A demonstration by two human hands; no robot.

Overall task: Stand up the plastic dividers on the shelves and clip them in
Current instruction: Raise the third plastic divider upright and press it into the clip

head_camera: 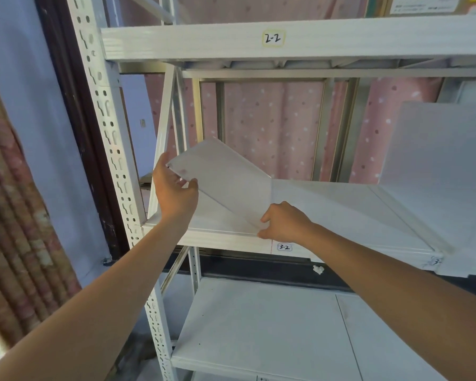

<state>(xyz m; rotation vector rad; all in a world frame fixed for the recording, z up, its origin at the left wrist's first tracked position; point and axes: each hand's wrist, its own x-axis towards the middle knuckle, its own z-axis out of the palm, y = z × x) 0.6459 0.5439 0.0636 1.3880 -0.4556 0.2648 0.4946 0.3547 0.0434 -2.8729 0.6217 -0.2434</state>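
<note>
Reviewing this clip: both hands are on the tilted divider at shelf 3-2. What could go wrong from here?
1. The divider is tilted and held only at two corners, by the left hand and the right hand; the thin sheet could flex or slip.
2. Its lower corner sits at the front lip of the shelf, so it might slide off the edge instead of clipping in.
3. No clip is visible, so alignment may be guesswork.

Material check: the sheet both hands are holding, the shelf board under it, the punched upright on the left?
Divider sheet: looks like frosted translucent plastic, matte; the shelf shows faintly through it, and its edge is thin.
Shelf board: probably white-painted steel, with a smooth satin sheen and a folded front lip.
Upright post: painted metal by its look, with punched keyhole slots and chipped, scuffed paint.
</note>
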